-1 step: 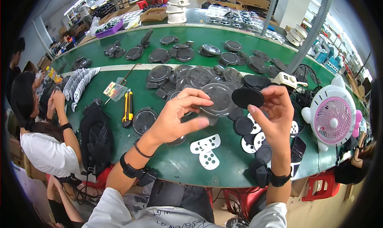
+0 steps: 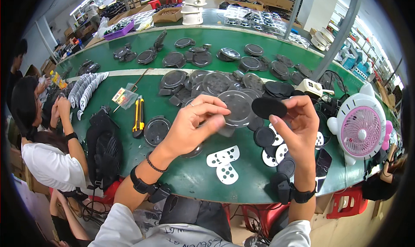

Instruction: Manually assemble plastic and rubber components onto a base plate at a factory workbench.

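Raised over the pile, my right hand (image 2: 300, 117) pinches a thin black round pad (image 2: 269, 108) between thumb and fingers. To its left, my left hand (image 2: 194, 126) has bent fingers and the thumb close to the index fingertip, with a small gap and nothing visible between them. Just beyond those fingertips is a round dark disc with a clear rim (image 2: 238, 109); whether they touch it I cannot tell. Under my right hand lie black round pads (image 2: 264, 136) and white round pieces with holes (image 2: 282, 152). White stickers with black dots (image 2: 226, 172) lie nearer to me.
More clear-rimmed discs (image 2: 216, 83) are heaped ahead, others across the green table (image 2: 142, 85). A yellow-black cutter (image 2: 138, 117) and black bag (image 2: 103, 152) lie left. A pink-white fan (image 2: 361, 125) and a phone (image 2: 323, 163) are right. A co-worker (image 2: 54, 160) sits at left.
My left thumb has moved up toward the index finger. The black pad in my right hand has tilted slightly. The rest looks the same.
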The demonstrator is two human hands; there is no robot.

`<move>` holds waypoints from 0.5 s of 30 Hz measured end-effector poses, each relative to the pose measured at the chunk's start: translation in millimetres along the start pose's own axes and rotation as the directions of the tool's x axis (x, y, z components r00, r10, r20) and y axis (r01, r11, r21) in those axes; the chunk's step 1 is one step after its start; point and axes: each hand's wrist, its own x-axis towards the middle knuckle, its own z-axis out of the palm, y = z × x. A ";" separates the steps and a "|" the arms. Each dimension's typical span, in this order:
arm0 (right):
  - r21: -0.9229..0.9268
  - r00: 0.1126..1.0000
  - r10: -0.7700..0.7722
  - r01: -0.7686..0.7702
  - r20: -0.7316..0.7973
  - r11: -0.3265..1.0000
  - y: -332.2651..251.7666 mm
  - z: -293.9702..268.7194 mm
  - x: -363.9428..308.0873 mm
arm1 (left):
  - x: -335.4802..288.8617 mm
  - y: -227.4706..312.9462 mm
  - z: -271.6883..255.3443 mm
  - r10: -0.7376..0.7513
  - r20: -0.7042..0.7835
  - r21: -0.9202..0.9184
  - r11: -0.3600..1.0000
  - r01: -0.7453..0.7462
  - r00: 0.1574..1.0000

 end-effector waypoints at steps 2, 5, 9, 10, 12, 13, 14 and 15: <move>0.047 0.996 -0.072 0.070 0.053 0.996 3.2 1.2 -1.9 | 0.6 -2.1 2.0 0.031 -0.101 0.019 0.999 -0.030 0.994; 0.013 0.980 -0.135 0.135 0.148 0.991 3.8 4.7 -4.5 | 0.4 -0.3 9.3 -0.059 -0.196 -0.242 0.970 0.010 0.979; -0.163 0.945 -0.212 0.257 0.250 0.953 0.2 10.7 -5.3 | -0.8 4.0 14.4 -0.030 -0.243 -0.226 0.974 -0.027 0.970; -0.196 0.939 -0.235 0.287 0.253 0.938 -0.9 12.3 -5.3 | -1.2 4.3 14.7 -0.080 -0.250 -0.193 0.981 0.031 0.965; -0.209 0.948 -0.216 0.266 0.231 0.941 -3.0 16.9 -7.2 | -1.5 3.3 14.1 -0.095 -0.250 -0.162 0.985 0.055 0.964; -0.224 0.959 -0.204 0.247 0.198 0.943 -4.4 19.2 -9.1 | -1.8 2.2 14.0 -0.089 -0.241 -0.123 0.991 0.061 0.967; -0.197 0.964 -0.190 0.227 0.188 0.954 -5.9 21.0 -10.7 | -2.0 0.8 14.1 -0.095 -0.242 -0.127 0.990 0.066 0.966; -0.218 0.967 -0.170 0.210 0.187 0.953 -5.4 23.6 -11.3 | -2.4 -0.6 14.8 -0.083 -0.268 -0.124 0.991 0.051 0.960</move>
